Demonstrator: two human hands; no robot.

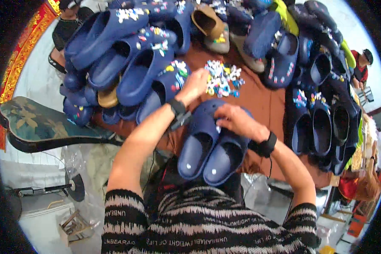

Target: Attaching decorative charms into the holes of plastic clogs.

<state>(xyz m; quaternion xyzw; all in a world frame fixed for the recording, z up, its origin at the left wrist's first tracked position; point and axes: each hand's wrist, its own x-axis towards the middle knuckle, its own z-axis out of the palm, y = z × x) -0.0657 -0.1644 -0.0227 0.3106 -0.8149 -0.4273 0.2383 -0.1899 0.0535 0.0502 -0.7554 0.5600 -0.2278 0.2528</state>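
Note:
A pair of navy blue clogs point(191, 158) rests at the table's near edge, toes pointing away. My right hand point(241, 123) bends over the front of the right clog, fingers curled in a pinch. By its fingertips shows a small white piece, too small to name. Past the clogs lies a heap of small colourful shoe charms point(224, 79), white, blue and yellow among them. My left hand point(194, 87) reaches to the heap's left edge, its fingers drawn together. What these fingers hold, if anything, is hidden. Both wrists wear black bands.
Decorated blue clogs point(142, 74) pile up along the left and back of the brown-covered table point(275, 122). More clogs point(321, 122) stand at the right. A padded, leaf-patterned board point(51, 122) juts out at left. People point(362, 67) sit farther off.

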